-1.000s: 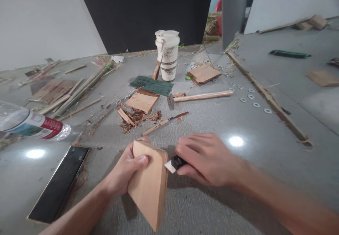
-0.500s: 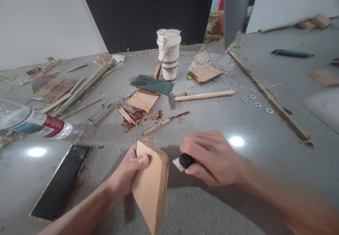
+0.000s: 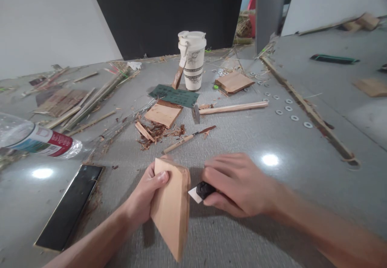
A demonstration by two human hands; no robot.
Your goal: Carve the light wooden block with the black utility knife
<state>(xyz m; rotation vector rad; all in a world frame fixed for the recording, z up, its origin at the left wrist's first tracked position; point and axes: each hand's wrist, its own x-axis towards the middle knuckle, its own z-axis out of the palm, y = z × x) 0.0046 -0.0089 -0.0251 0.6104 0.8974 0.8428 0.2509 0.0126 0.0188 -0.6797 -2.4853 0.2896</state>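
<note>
My left hand [image 3: 151,189] grips a pale wooden block [image 3: 169,207] by its left side, thumb on the broad face. The block stands tilted on end, with a bevelled right edge. My right hand [image 3: 236,185] is closed around a black-handled utility knife [image 3: 205,190]. Its short, broad blade [image 3: 195,195] points left, right beside the block's bevelled edge; whether it touches is hard to tell. Beyond the hands lies a carving tool with a wooden handle [image 3: 178,144]. Past it are wood shavings [image 3: 157,133] and another wooden piece [image 3: 163,114].
A hammer [image 3: 232,109], green sandpaper-like sheet [image 3: 173,95] and white lidded cup [image 3: 193,60] stand or lie ahead. Several washers [image 3: 294,118] are scattered at right near a long wooden strip [image 3: 311,115]. At left are a plastic bottle [image 3: 57,144] and a flat black slab [image 3: 71,207].
My right hand has moved the knife left and slightly down, bringing its blade closer to the block's edge. The block has shifted slightly up and left in my left hand.
</note>
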